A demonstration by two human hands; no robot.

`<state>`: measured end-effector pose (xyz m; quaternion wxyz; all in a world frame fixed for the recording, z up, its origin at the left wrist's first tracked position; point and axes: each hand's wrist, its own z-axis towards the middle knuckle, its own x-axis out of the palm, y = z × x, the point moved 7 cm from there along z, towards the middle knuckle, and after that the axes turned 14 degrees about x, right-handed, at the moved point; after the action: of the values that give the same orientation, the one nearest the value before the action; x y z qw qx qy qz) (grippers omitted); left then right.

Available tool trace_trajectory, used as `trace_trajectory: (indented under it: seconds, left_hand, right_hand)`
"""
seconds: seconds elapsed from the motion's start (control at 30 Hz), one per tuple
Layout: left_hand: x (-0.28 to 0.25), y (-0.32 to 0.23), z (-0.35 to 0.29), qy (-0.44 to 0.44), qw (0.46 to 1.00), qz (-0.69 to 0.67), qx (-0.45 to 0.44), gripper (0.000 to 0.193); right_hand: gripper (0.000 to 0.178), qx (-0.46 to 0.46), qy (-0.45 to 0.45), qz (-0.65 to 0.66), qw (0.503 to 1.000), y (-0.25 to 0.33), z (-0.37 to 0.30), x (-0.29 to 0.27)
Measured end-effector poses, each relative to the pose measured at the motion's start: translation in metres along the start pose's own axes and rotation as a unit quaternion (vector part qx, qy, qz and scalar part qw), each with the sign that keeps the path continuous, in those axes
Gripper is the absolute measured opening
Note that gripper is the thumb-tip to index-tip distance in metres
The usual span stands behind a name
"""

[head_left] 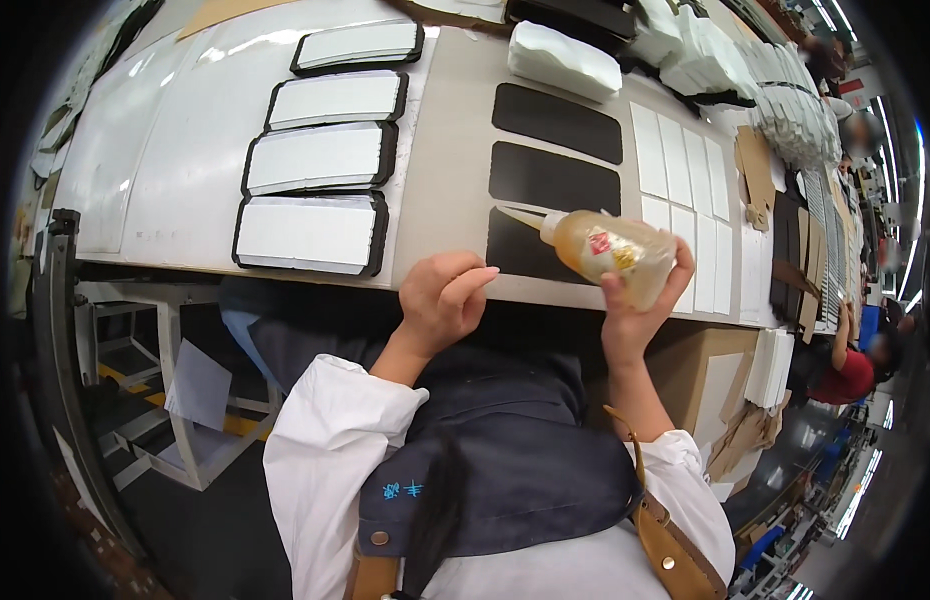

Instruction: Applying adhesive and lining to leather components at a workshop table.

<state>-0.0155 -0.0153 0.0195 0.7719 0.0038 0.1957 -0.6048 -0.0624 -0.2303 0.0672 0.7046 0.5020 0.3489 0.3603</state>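
My right hand (pixel 630 325) is wrapped around a clear squeeze bottle (pixel 625 262) with amber liquid in it. The bottle lies tilted on its side in the air, its pointed nozzle (pixel 525 217) aimed left above the nearest black panel (pixel 520 250). Part of that panel is hidden beneath the bottle. At the table's front edge, left of the panel, my left hand (pixel 443 295) is curled with its fingers folded in, and nothing shows in them. Two more black panels, a middle one (pixel 555 178) and a far one (pixel 557 122), lie in line behind.
Left of the panels, several black-edged stacks topped with white sheets (pixel 310 235) form a column. White rectangular pieces (pixel 660 160) lie in rows to the right. A white padded bundle (pixel 563 60) sits behind the panels. Far right, a person in red (pixel 853 375) is at work.
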Motion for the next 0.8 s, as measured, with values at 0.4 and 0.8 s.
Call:
trace_trajectory:
  seconds: [0.4, 0.8]
  left_hand:
    - [-0.001, -0.004, -0.001, 0.037, 0.998, 0.041, 0.027, 0.042]
    - [-0.004, -0.002, -0.005, 0.011, 1.000, -0.011, 0.017, 0.041]
  right_hand:
    - [0.075, 0.189, 0.138, 0.117, 0.965, -0.010, 0.085, 0.001]
    - [0.074, 0.205, 0.146, 0.095, 0.963, -0.020, 0.091, 0.004]
